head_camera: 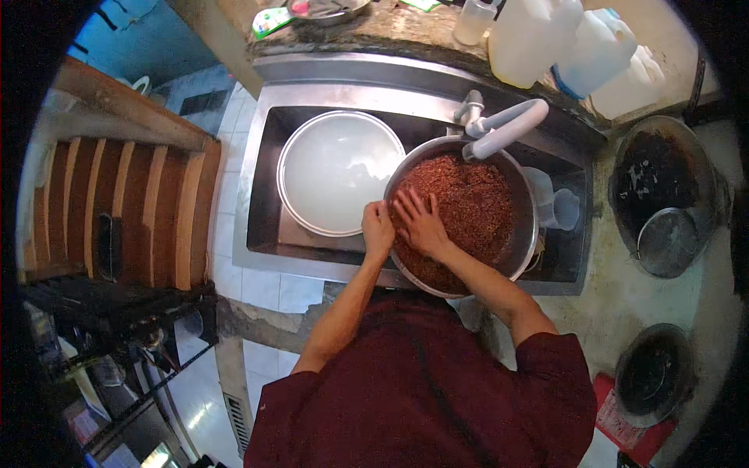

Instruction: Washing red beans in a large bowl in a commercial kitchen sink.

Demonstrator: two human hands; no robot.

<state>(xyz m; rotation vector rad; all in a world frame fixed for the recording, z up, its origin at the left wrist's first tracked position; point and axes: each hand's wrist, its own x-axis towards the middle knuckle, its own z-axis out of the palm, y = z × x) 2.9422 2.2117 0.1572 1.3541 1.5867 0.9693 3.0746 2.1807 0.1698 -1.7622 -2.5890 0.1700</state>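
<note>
A large round metal pot (529, 253) stands at the sink before me, filled with reddish-brown grains (468, 205). My left hand (379, 231) is closed on the pot's left rim. Fingers spread, my right hand (422, 228) rests palm down on the grains near that same side. To the left, in the sink basin, sits a round pan (281, 175) of what looks like cloudy whitish liquid (339, 169). A grey curved faucet spout (509, 128) reaches over the pot's far edge.
Translucent plastic containers (565, 209) lie in the steel sink (248, 199) right of the pot. Plastic jugs (535, 41) line the ledge behind. On the right, a strainer (667, 243) rests on a blackened wok (655, 140); another dark pan (654, 374) is nearer me.
</note>
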